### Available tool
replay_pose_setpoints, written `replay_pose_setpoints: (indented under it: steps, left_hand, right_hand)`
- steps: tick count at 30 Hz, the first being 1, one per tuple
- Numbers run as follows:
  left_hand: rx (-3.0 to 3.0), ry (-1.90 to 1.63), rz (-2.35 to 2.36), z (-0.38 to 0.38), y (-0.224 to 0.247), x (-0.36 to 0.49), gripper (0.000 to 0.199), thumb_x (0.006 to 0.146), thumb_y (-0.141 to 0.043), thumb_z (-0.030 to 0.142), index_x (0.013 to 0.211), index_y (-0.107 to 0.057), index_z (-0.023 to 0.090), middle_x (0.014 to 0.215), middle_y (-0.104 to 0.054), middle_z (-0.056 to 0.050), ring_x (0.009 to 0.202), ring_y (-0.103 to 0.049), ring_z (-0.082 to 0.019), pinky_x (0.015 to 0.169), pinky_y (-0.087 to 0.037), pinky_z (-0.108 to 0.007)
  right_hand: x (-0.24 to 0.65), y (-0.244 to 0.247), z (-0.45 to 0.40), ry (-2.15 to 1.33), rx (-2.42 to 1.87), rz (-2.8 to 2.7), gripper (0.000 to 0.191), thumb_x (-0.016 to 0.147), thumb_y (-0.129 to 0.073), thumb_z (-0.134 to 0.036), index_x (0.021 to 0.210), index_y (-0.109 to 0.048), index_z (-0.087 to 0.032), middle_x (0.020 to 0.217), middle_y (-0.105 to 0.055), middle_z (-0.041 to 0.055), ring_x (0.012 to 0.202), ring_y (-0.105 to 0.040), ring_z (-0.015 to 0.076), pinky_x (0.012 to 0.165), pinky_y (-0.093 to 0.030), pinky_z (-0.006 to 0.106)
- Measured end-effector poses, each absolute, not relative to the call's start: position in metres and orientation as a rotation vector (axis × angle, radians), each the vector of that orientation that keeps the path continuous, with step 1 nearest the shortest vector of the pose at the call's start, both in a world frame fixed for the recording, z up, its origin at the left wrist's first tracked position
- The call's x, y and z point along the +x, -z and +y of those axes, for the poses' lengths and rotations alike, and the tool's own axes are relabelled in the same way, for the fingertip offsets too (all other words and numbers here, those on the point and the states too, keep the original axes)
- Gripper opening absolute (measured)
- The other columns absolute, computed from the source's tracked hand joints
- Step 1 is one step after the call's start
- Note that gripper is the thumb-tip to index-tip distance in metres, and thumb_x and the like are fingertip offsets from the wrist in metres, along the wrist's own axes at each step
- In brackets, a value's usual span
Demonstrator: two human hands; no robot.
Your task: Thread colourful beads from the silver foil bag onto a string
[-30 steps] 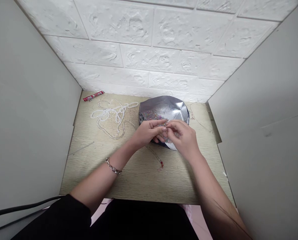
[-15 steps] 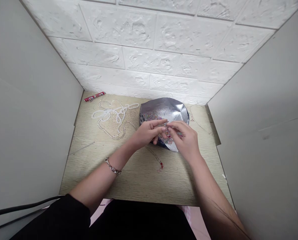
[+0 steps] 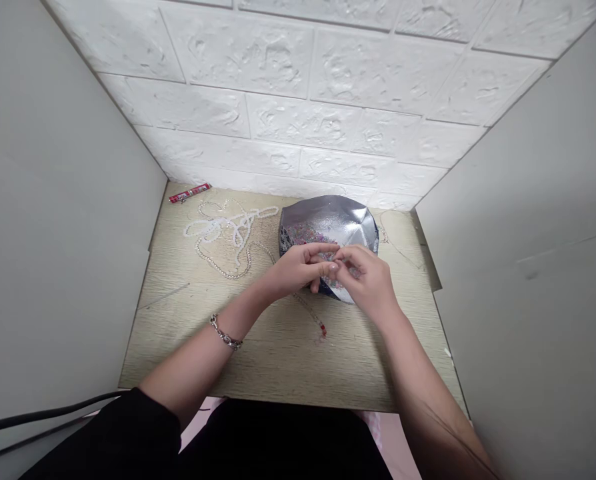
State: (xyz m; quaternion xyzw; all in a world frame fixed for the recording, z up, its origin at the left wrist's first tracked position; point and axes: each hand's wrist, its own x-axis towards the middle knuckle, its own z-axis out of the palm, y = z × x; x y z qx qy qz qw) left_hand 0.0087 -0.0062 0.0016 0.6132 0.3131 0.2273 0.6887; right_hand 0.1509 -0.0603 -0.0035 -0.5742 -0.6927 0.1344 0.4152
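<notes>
A silver-lined bag (image 3: 328, 213) lies open on the table, with small colourful beads (image 3: 305, 233) inside. Over its front part, my left hand (image 3: 303, 267) and my right hand (image 3: 368, 280) meet at the fingertips. Both hands are pinched on something too small to make out. From beneath my left hand a beaded strand (image 3: 308, 308) runs toward the front, ending in red beads. White and clear bead strings (image 3: 233, 227) lie looped to the left of the bag.
At the back left is a red packet (image 3: 190, 193). A thin needle-like piece (image 3: 165, 296) rests on the left of the table (image 3: 258, 360). Fine wire or thread (image 3: 403, 250) lies right of the bag. Panels and a white brick-patterned wall surround the table.
My fingertips have come closer together, and my right hand has shifted slightly left. More of the beads in the bag now show behind my fingers.
</notes>
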Motion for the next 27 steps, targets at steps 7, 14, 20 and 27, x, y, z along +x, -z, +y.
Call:
replay_pose_setpoints:
  steps: [7, 14, 20, 27]
  left_hand:
    - [1.492, -0.582, 0.735, -0.0062, -0.0006, 0.0086, 0.023, 0.073, -0.052, 0.035, 0.068, -0.052, 0.012, 0.06, -0.054, 0.001, 0.042, -0.042, -0.002, 0.041, -0.03, -0.016]
    - [1.596, -0.789, 0.815, -0.0086, -0.0022, 0.0078, 0.022, 0.071, -0.053, 0.034, 0.063, -0.052, 0.013, 0.05, -0.037, 0.005, 0.045, -0.031, -0.003, 0.043, -0.024, -0.018]
    - [1.655, -0.86, 0.861, -0.0119, -0.0012, 0.0086, 0.023, 0.071, -0.053, 0.034, 0.065, -0.056, 0.013, 0.048, -0.036, 0.005, 0.045, -0.028, -0.004, 0.042, -0.022, -0.018]
    - [1.752, -0.876, 0.854, -0.0148, -0.0015, 0.0083, 0.021, 0.072, -0.052, 0.032, 0.066, -0.058, 0.012, 0.045, -0.031, 0.006, 0.043, -0.025, -0.004, 0.04, -0.02, -0.018]
  right_hand:
    - [0.1526, 0.0025, -0.0601, -0.298, -1.414, -1.658, 0.01, 0.075, -0.046, -0.019, 0.075, -0.056, -0.018, 0.074, -0.056, 0.0014, 0.065, -0.051, 0.0099, 0.057, -0.041, 0.021]
    - [0.1552, 0.0034, -0.0581, -0.542, -1.367, -1.427, 0.013, 0.074, -0.053, -0.023, 0.082, -0.063, -0.021, 0.081, -0.061, 0.0016, 0.075, -0.055, 0.0122, 0.065, -0.045, 0.026]
    - [0.1546, 0.0036, -0.0583, -0.711, -1.325, -1.288, 0.015, 0.07, -0.057, -0.025, 0.082, -0.065, -0.022, 0.082, -0.061, 0.0005, 0.058, -0.053, 0.0085, 0.059, -0.046, 0.026]
    - [0.1557, 0.0047, -0.0589, -0.829, -1.272, -1.205, 0.015, 0.068, -0.06, -0.027, 0.082, -0.066, -0.025, 0.079, -0.062, -0.0013, 0.056, -0.052, 0.0065, 0.056, -0.044, 0.023]
